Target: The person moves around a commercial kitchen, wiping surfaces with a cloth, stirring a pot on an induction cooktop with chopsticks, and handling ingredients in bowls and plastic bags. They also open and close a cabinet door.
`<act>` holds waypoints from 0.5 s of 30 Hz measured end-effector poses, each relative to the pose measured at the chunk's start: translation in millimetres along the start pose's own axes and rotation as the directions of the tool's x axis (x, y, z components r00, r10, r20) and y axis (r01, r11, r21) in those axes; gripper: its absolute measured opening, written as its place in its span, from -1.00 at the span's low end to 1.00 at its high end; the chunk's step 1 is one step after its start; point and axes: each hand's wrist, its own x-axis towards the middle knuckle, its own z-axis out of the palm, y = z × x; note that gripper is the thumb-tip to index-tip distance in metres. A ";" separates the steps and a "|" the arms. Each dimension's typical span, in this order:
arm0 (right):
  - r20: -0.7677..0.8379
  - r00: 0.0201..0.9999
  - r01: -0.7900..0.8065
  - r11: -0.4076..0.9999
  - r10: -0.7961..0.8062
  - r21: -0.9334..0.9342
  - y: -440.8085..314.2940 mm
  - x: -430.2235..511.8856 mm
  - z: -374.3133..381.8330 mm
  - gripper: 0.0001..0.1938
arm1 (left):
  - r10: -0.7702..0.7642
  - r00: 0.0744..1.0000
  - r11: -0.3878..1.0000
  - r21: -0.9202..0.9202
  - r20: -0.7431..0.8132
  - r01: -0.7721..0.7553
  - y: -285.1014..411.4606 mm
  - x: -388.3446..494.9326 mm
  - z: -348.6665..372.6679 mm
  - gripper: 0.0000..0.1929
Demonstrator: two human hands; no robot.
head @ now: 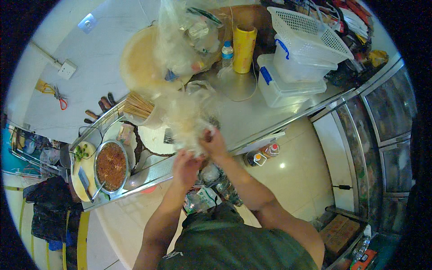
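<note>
Both of my hands are at the near edge of a metal counter, on the mouth of a clear plastic bag [189,118] that is blurred by motion. My left hand [187,168] grips the bag's near edge. To its right and slightly farther out, my right hand [213,143] has its fingers closed on the gathered plastic. What the bag holds looks pale but is too blurred to name. Just left of the bag stands a tub of wooden skewers [138,105]. A white round board [157,138] lies beside it, partly under the bag.
A metal bowl of reddish-brown crumbly food [111,167] and a cleaver [84,180] on a round board [79,168] are at left. Behind are more plastic bags [199,33], a water bottle [227,54] and a yellow roll [244,50]. Lidded plastic boxes [287,87] stand right; jugs [254,158] are on the floor.
</note>
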 end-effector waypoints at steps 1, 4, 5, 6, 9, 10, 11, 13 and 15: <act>-0.039 0.999 -0.032 0.987 0.026 -0.155 1.3 10.9 -31.6 -0.74 | -0.043 0.997 0.999 0.008 0.069 0.043 -14.2 8.1 14.8 -0.76; -0.178 0.982 0.012 0.958 -0.066 -0.288 9.7 40.0 -109.8 -0.78 | -0.196 0.946 0.959 0.254 0.257 0.130 -47.6 21.6 44.7 -0.69; -0.260 0.955 0.062 0.956 -0.140 -0.287 6.2 46.5 -137.7 -0.81 | -0.242 0.924 0.920 0.373 0.296 0.122 -52.7 25.3 47.6 -0.70; -0.365 0.923 0.012 0.960 -0.119 -0.281 2.8 51.4 -155.8 -0.84 | -0.277 0.882 0.890 0.448 0.382 0.085 -53.6 30.1 46.5 -0.70; -0.229 0.943 -0.096 0.857 0.242 0.507 -26.0 30.0 -204.6 -0.76 | -0.257 0.966 0.661 0.736 0.038 0.146 -36.9 68.3 25.6 -0.53; -0.230 0.940 -0.080 0.817 0.252 0.572 -34.3 26.0 -208.8 -0.75 | 0.134 0.991 0.434 0.898 0.014 -0.071 -27.0 87.1 15.0 -0.45; -0.230 0.937 -0.061 0.772 0.263 0.633 -43.1 22.5 -212.7 -0.73 | 0.445 0.895 0.105 0.994 -0.024 -0.025 -15.2 108.1 4.5 -0.36; -0.198 0.967 -0.025 0.836 0.158 0.548 -55.8 14.3 -218.2 -0.76 | 0.789 0.459 -0.470 0.882 0.408 0.025 15.8 150.7 -14.4 -0.21; -0.251 0.957 -0.052 0.935 0.147 0.350 -54.8 17.6 -221.7 -0.77 | 0.595 0.737 -0.553 0.828 0.320 0.087 42.6 177.9 -28.1 -0.33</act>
